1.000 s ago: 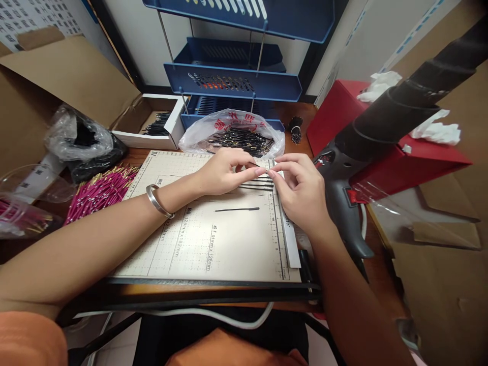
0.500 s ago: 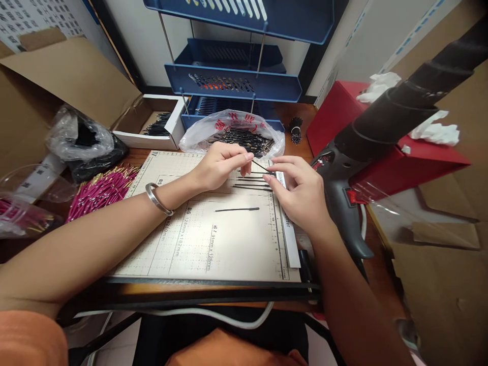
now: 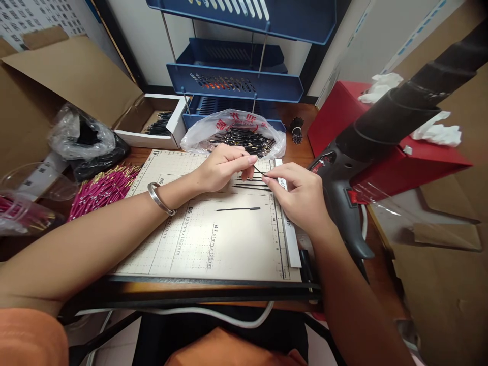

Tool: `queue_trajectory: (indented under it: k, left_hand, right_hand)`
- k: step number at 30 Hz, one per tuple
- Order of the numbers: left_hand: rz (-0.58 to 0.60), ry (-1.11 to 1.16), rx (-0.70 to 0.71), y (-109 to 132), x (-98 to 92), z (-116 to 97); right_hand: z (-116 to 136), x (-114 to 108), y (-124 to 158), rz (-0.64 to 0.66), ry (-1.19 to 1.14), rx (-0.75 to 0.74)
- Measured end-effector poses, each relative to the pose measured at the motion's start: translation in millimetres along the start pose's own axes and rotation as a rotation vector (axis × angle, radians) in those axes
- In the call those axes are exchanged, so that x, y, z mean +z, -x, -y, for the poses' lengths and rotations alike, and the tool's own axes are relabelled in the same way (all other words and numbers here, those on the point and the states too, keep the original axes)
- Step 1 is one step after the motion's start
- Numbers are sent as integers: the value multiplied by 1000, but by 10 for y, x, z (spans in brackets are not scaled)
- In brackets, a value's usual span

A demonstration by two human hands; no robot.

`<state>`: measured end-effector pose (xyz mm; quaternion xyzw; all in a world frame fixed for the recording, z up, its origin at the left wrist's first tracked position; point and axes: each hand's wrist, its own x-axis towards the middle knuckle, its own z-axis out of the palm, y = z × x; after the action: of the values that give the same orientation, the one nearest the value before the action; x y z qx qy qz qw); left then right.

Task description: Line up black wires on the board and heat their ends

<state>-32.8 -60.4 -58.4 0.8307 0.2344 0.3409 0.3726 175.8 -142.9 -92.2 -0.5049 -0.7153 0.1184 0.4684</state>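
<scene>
A thin black wire (image 3: 260, 172) is stretched at a slant between my two hands. My left hand (image 3: 233, 168), with a metal bangle at its wrist, pinches the upper left end between thumb and fingers. At the lower right end, the thumb and fingertips of my right hand (image 3: 301, 193) close on the wire. Just below it, more black wires (image 3: 251, 186) lie in a row on the gridded board of a paper trimmer (image 3: 244, 249), their right ends near my right fingers. A lone black wire (image 3: 238, 209), thicker at its right end, rests nearer to me.
Behind the board is a plastic bag (image 3: 196, 137) of black, gold-tipped pieces, below a blue tiered rack (image 3: 236, 84). Pink wires (image 3: 104, 190) and an open white box (image 3: 141, 141) are on the left. A grey heat gun (image 3: 354, 203) and red box (image 3: 339, 109) stand to the right.
My right fingers have drawn together on the wire's lower end; before, the index finger was lifted apart. The left hand has shifted slightly right, still pinching.
</scene>
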Motion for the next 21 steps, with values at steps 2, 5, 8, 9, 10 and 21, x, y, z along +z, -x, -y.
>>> queue_trajectory:
  k: [2, 5, 8, 9, 10, 21]
  left_hand:
    - [6, 13, -2, 1, 1, 5]
    - [2, -11, -10, 3, 4, 16]
    - [0, -37, -9, 3, 5, 16]
    - [1, -38, -10, 3, 4, 13]
    - [2, -36, -12, 3, 4, 9]
    - [24, -68, 46, 14, 25, 7]
  right_hand:
    - [10, -5, 3, 12, -2, 27]
    - [22, -8, 7, 9, 14, 68]
    - [29, -4, 8, 4, 13, 84]
    - [30, -3, 8, 3, 10, 85]
    - [29, -1, 7, 2, 8, 86]
    - [20, 7, 10, 1, -7, 74]
